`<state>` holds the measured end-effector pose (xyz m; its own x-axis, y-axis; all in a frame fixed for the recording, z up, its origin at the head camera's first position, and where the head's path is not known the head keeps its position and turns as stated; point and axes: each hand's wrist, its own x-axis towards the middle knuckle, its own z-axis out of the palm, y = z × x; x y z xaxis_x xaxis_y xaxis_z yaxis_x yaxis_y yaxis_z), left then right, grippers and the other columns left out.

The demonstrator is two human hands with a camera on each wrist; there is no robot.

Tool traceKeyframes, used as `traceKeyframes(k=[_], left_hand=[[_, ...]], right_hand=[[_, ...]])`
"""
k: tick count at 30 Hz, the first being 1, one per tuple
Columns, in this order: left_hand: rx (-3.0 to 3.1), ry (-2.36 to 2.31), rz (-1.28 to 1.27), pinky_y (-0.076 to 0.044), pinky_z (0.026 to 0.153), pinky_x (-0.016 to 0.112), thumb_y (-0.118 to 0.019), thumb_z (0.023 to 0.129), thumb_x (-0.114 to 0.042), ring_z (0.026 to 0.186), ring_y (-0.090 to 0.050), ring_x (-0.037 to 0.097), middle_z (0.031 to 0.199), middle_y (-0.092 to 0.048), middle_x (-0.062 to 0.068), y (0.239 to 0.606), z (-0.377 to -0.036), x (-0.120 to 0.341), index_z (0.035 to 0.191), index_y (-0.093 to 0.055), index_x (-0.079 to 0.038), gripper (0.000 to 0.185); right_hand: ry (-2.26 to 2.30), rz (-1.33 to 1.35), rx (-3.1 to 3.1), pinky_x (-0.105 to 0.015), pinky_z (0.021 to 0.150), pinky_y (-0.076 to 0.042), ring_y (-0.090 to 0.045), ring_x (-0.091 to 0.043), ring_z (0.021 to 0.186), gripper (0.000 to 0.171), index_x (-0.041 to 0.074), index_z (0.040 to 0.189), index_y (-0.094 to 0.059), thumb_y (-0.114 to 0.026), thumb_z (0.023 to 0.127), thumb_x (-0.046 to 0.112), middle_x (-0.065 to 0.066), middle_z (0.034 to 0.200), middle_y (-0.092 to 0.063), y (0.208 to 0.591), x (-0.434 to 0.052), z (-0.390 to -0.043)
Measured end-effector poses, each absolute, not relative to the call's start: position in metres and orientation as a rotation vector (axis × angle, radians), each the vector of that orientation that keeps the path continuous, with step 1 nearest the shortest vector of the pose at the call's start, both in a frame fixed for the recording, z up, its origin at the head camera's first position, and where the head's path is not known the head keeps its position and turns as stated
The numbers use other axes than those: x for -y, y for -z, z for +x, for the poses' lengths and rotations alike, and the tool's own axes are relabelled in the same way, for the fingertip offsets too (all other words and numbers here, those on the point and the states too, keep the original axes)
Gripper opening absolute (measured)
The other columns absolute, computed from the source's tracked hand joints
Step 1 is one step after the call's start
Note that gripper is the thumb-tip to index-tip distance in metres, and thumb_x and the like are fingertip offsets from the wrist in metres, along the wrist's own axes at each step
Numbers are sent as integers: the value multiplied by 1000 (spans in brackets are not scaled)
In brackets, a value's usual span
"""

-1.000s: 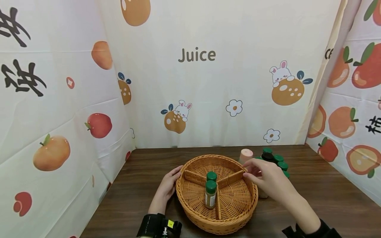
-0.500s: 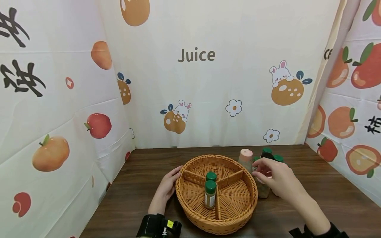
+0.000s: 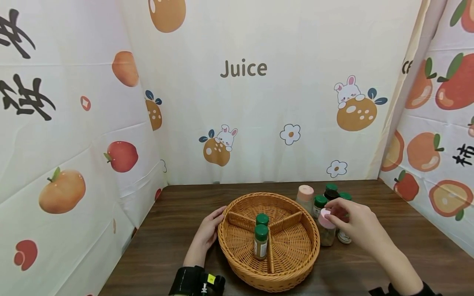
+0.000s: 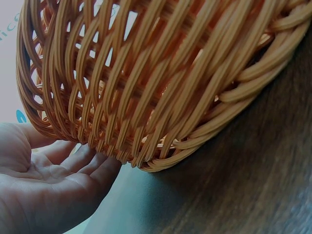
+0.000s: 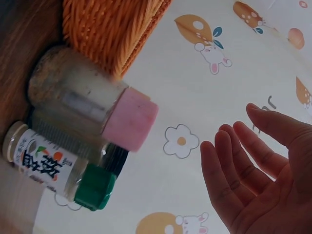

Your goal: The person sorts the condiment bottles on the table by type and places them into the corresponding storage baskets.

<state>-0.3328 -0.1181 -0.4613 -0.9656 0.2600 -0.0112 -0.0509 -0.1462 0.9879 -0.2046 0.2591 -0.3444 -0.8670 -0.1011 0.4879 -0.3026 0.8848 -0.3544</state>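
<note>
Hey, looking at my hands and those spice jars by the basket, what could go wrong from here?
The right hand is open above the pink-capped jar, not gripping it. That jar stands tight against green-capped jars, so a reach could knock the neighbours over. It also stands close to the basket wall, leaving the fingers little room on that side. The left hand only rests flat against the basket, so a bump might slide it.

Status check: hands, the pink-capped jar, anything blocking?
Left hand open against basket. Right hand open, fingers over pink-capped jar, not gripping. Green-capped jars crowd it.
</note>
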Motion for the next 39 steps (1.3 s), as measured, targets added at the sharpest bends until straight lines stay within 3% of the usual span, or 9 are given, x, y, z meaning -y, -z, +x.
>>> traceKeyframes(k=[28,39], left_hand=[[-1901,-2220,197,-39,117,45,-40,107,-10,145,-36,38,159,-32,25,463,-334,120,152,-38,0,46],[-1905,-2218,218,-38,117,45,-40,107,-11,145,-36,38,158,-32,27,462,-333,118,152,-37,1,47]], right_hand=[[-597,137,2554,-22,62,-56,-61,7,71,21,10,103,-71,-79,85,16,2,84,-73,364,-303,-208],[-549,98,2558,-22,56,-46,-59,5,71,13,10,103,-71,-72,90,10,-5,90,-74,370,-321,-211]])
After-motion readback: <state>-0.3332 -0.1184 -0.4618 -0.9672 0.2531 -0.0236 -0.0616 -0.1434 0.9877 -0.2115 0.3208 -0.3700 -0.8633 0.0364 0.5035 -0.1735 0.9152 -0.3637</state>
